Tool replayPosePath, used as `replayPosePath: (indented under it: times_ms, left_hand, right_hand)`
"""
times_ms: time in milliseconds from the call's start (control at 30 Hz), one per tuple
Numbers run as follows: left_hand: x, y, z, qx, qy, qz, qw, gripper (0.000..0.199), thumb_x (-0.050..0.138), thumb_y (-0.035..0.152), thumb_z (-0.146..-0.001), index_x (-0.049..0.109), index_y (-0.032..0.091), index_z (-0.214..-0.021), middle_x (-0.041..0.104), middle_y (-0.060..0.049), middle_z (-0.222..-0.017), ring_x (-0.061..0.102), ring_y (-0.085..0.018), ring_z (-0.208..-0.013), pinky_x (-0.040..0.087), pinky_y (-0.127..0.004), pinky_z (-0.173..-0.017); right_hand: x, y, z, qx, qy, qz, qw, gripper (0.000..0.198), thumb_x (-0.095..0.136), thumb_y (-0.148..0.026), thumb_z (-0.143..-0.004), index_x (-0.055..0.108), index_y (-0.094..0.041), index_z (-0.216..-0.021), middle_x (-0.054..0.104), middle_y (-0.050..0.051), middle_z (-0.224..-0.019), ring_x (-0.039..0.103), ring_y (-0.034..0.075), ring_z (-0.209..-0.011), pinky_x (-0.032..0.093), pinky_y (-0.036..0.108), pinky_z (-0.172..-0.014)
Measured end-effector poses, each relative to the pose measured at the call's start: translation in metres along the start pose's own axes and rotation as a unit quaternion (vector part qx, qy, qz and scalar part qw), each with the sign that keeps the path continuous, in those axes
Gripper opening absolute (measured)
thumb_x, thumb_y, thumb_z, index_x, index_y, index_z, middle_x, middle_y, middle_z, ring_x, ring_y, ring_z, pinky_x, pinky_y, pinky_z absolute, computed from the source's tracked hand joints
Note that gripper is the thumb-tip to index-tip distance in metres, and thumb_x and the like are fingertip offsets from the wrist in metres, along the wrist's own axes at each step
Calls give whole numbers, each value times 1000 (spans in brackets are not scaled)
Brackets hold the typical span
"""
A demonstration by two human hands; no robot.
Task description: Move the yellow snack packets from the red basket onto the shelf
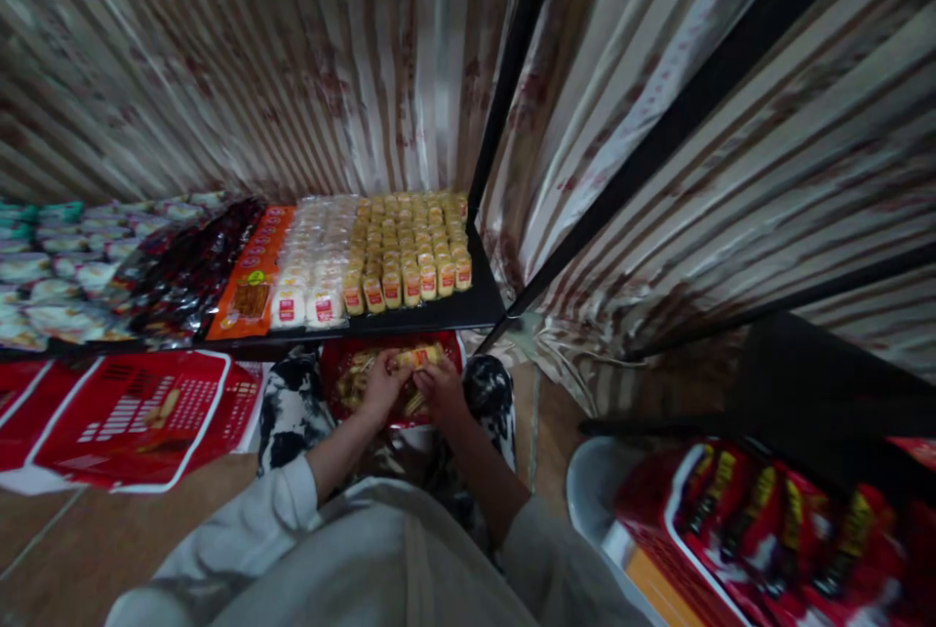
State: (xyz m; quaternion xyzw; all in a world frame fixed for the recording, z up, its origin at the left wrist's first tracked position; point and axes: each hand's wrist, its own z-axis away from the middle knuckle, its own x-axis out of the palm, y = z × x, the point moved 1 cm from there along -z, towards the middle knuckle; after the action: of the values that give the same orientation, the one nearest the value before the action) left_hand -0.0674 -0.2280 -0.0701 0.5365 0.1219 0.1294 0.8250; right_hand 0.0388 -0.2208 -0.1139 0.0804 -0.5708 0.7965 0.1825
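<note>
Between my two hands is a small yellow wrapped snack packet (425, 354) with a red and white label. My left hand (383, 385) grips its left end, and my right hand (440, 387) has its fingers closed on the lower right side. Both hands are over a red container (459, 346) that sits between my knees. Inside it lie more yellow wrapped packets (352, 381), partly hidden by my left hand. Just beyond, rows of similar yellow packets (409, 284) stand on a black shelf (439, 313).
Left along the shelf are white packets (324, 307), an orange bag (253, 286), dark shiny packets (190, 266) and white-green packets (65, 266). A large red bag (146, 412) lies at left. Black poles (585, 227) slant at right, above red packages (790, 520). Striped curtains (292, 52) hang behind.
</note>
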Motion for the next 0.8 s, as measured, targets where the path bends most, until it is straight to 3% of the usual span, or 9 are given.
replayPosePath:
  times_ms: [100, 167, 300, 400, 500, 633, 800]
  left_hand:
    - [1, 11, 3, 56, 10, -65, 996, 21, 65, 15, -63, 58, 16, -83, 60, 1, -69, 57, -12, -63, 46, -24, -64]
    - [1, 18, 2, 88, -4, -94, 992, 19, 63, 13, -62, 59, 17, -81, 61, 1, -69, 57, -13, -66, 46, -24, -67]
    - [3, 34, -2, 132, -41, -101, 985, 22, 58, 11, -63, 60, 18, -83, 62, 1, -74, 58, -13, -69, 45, -24, -67]
    - [6, 43, -8, 113, -90, -77, 986, 25, 55, 14, -64, 58, 19, -89, 59, 3, -69, 55, -12, -58, 43, -22, -55]
    - [9, 50, -19, 95, -133, -83, 983, 30, 56, 16, -63, 57, 19, -93, 58, 3, -70, 51, -11, -52, 41, -21, -47]
    - [15, 67, -37, 114, -125, -115, 979, 36, 61, 18, -62, 56, 19, -98, 59, 1, -76, 52, -10, -52, 41, -22, -47]
    - [30, 107, -52, 173, -125, -135, 967, 27, 64, 21, -61, 59, 18, -88, 62, -1, -76, 55, -12, -59, 44, -22, -53]
  right_hand:
    - [-2, -5, 10, 12, 1, -88, 996, 52, 70, -45, -61, 53, -27, -106, 67, -1, -79, 67, 20, -76, 53, 39, -80]
    - [-2, -8, 12, 12, -9, -89, 996, 55, 70, -46, -61, 54, -26, -109, 68, 3, -89, 67, 21, -84, 53, 39, -81]
    - [-3, -17, 7, 20, 58, -49, 997, 51, 69, -49, -61, 59, -22, -103, 67, 7, -101, 66, 22, -87, 53, 34, -75]
    - [-4, -28, 2, 8, 79, -18, 997, 48, 71, -53, -55, 63, -21, -90, 68, 6, -94, 65, 22, -82, 52, 30, -65]
    - [-5, -39, -4, -26, 54, 11, 998, 46, 73, -56, -51, 64, -21, -79, 69, 5, -78, 64, 22, -71, 49, 29, -56]
    - [-1, -56, -14, -72, 29, 19, 997, 48, 73, -59, -50, 63, -20, -76, 66, 3, -68, 61, 20, -63, 47, 30, -55]
    - [8, -82, -33, -100, 37, 35, 994, 44, 71, -57, -54, 61, -20, -76, 63, 0, -63, 57, 15, -58, 44, 25, -52]
